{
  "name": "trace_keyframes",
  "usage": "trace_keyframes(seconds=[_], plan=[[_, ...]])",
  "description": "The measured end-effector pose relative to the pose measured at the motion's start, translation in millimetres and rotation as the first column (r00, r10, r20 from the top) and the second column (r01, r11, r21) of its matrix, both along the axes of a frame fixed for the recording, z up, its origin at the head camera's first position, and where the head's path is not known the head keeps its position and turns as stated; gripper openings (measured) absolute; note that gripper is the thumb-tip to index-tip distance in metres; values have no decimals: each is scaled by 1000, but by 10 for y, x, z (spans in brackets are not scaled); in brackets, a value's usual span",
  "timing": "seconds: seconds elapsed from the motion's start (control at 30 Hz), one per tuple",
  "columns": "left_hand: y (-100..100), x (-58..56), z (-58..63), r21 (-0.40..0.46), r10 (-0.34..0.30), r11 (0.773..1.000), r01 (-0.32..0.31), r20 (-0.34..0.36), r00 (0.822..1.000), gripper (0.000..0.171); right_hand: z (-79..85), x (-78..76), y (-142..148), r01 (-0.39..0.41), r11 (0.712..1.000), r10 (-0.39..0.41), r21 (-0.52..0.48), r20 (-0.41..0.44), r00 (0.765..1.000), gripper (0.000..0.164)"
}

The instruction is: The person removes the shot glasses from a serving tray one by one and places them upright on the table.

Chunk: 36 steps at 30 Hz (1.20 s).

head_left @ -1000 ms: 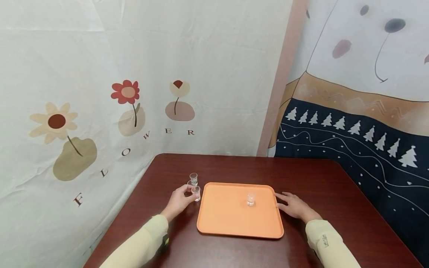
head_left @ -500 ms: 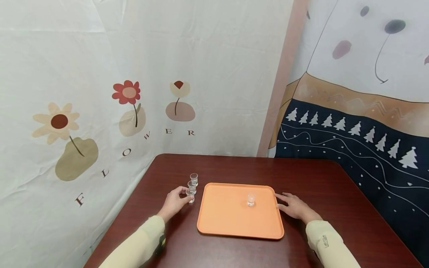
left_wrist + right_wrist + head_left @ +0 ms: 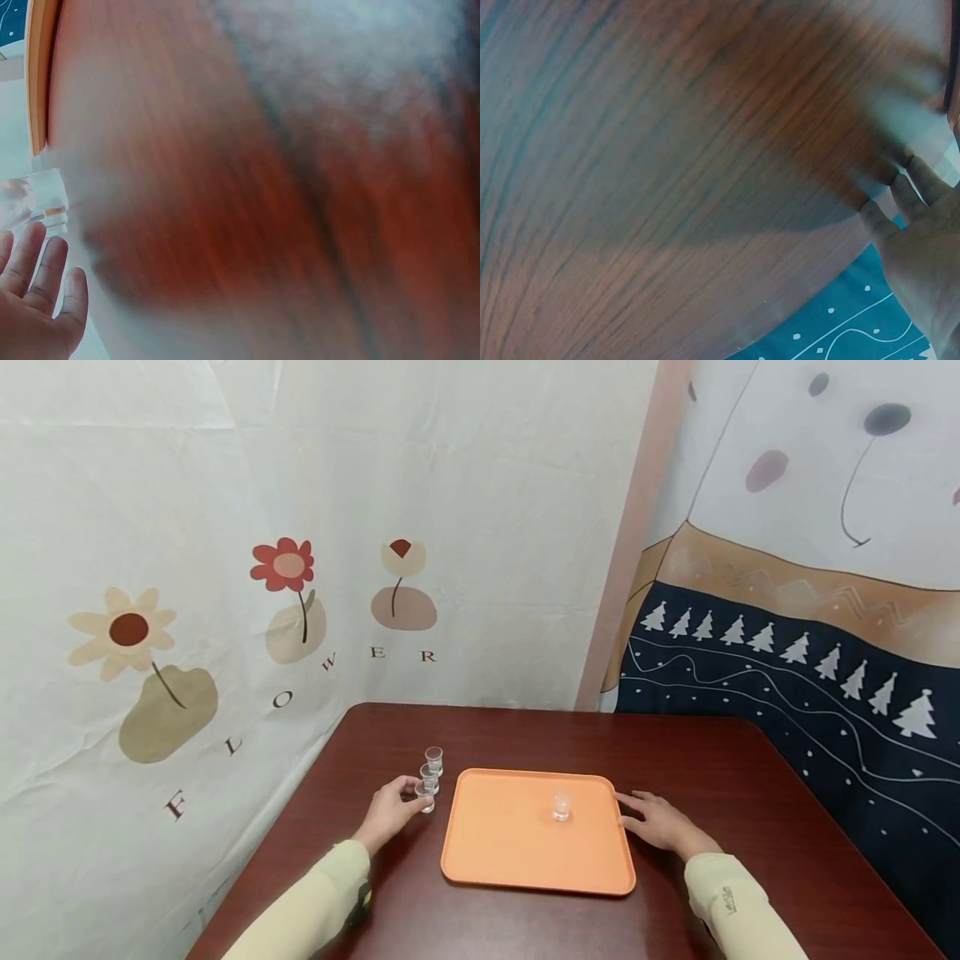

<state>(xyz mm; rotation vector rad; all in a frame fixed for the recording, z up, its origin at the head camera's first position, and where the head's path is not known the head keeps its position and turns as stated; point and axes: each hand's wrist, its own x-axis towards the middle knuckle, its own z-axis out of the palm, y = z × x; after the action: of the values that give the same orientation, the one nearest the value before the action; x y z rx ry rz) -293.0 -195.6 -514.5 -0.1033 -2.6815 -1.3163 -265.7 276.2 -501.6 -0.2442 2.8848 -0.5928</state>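
Glass [image 3: 426, 796] left of centre in head view, on table [image 3: 750, 793], just left of tray [image 3: 525, 852]; nearest of three-glass row. Left hand [image 3: 390, 810] curled round it, thumb and fingers pinching its sides. Second glass [image 3: 429, 774] and third glass [image 3: 433, 758] stand just behind, toward upper left. Fourth glass [image 3: 561, 804] upright on tray, centre frame. Right hand [image 3: 656, 818] flat on table, fingers relaxed and spread, tips touching tray's right edge. Left wrist view: glass [image 3: 34, 199] blurred at left edge above fingers [image 3: 45, 262].
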Motion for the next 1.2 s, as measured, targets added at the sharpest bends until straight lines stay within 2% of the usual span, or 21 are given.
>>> trace_keyframes(seconds=[0.2, 0.47, 0.63, 0.8, 1.0, 1.2], plan=[[-16, -6, 72, 34, 2, 999, -2, 7, 1000, 45, 5, -19, 2, 0, 1000, 0, 25, 2, 1000, 60], [56, -57, 331, 30, 5, 1000, -5, -20, 1000, 57, 78, -22, -15, -17, 996, 17, 86, 2, 1000, 60], [197, -104, 503, 77, -44, 996, 46, -31, 999, 62, 91, -25, -20, -19, 994, 18, 105, 5, 1000, 61], [412, -104, 613, 102, -97, 990, 100, -38, 995, 60, 116, -36, -15, -36, 992, 34, 119, 17, 999, 61], [729, -74, 597, 89, -141, 986, 144, -42, 989, 56, 173, -43, -35, -52, 985, 47, 162, 31, 998, 60], [1033, -35, 542, 110, -218, 969, 219, -21, 976, 54, 183, -46, -54, -55, 984, 49, 169, 40, 998, 59]])
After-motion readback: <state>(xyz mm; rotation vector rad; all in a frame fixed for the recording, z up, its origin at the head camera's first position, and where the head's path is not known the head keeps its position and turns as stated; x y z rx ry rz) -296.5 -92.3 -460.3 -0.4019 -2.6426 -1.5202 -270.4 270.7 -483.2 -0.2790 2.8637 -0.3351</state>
